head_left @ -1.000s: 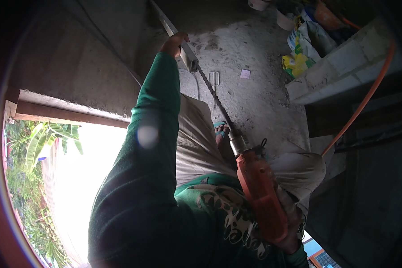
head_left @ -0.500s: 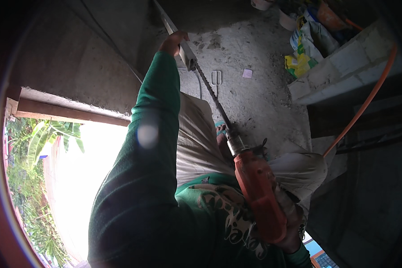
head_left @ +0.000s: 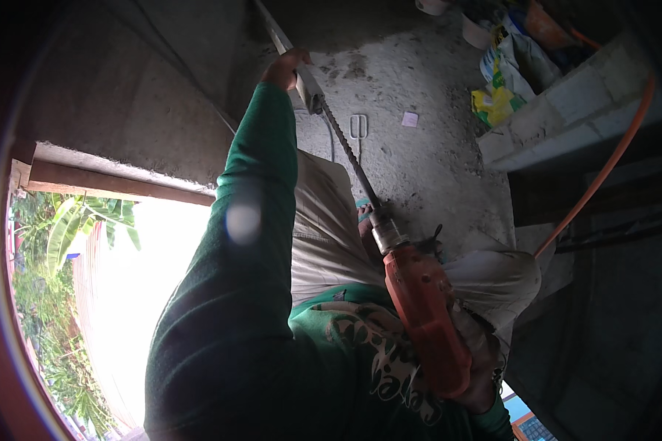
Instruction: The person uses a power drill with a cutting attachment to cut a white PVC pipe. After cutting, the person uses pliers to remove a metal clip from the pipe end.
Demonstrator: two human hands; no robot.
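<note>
My left hand (head_left: 281, 70), arm stretched far forward, is closed around a pale rectangular metal tube (head_left: 309, 90) that runs up and away to the left. From the tube's near end a long spiral drill bit (head_left: 346, 142) slants down to the chuck of a red power drill (head_left: 424, 312); whether its tip is inside the tube or just against it, I cannot tell. The drill lies close against my body at lower right. My right hand (head_left: 482, 360) is wrapped round its rear handle, with the fingers partly hidden by the drill body.
On the rough concrete floor lie a wire loop-ended tool (head_left: 358, 126) and a small pink paper (head_left: 410, 119). At right, a low block wall (head_left: 559, 110) stands beside sacks (head_left: 504, 95), with an orange hose (head_left: 607, 176) curving past. Bright daylight fills an opening (head_left: 165, 250) at left.
The drill's front end has shifted very slightly up and left. Both hands keep their hold, and the floor items appear slightly farther right from a small view shift.
</note>
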